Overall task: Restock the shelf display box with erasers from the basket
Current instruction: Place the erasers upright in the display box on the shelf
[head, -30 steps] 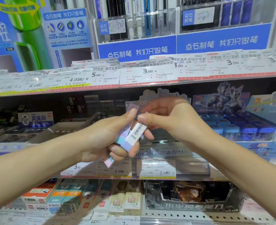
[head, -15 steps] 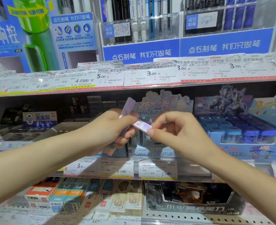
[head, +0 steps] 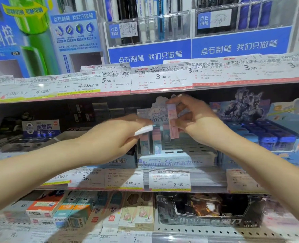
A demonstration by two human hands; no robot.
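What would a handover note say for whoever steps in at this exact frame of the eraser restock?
Right hand: fingers grip one pink eraser, upright, above the display box.
Left hand: pinches a small white piece, blurred; it may be a sticker or a label.
Box: a few erasers stand at its left; the slots to the right look empty.
Basket: not in view.
Done: some erasers are slotted.
Left: seat the held eraser in a free slot, get rid of the white piece, then fill the remaining slots from the basket.
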